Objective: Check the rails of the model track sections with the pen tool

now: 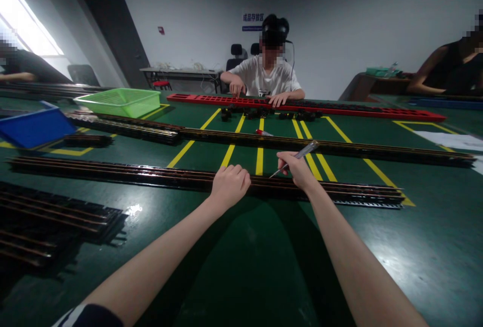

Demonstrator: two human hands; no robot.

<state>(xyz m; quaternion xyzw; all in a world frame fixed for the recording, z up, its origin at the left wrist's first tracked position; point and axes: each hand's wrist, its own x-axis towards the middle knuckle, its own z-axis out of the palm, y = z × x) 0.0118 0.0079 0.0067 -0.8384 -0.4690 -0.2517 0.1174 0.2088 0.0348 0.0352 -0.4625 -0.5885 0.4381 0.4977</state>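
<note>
A long black rail [181,176] with copper-coloured strips lies across the green table in front of me. My left hand [231,186] is closed over its middle, fingers curled around the far edge. In my right hand [296,168] is a slim screwdriver [302,154] with a clear greyish handle, gripped between thumb and fingers. Its thin shaft slants down to the left, and the tip is at or just above the rail, right of my left hand; whether it touches I cannot tell.
A second black rail [339,146] lies beyond, near a red-handled tool [263,133]. More rails [56,216] are stacked at left. A green basket [124,103] and blue bin [33,126] stand far left. Across the table a person works at a red fixture [377,110] beside small black parts [256,112].
</note>
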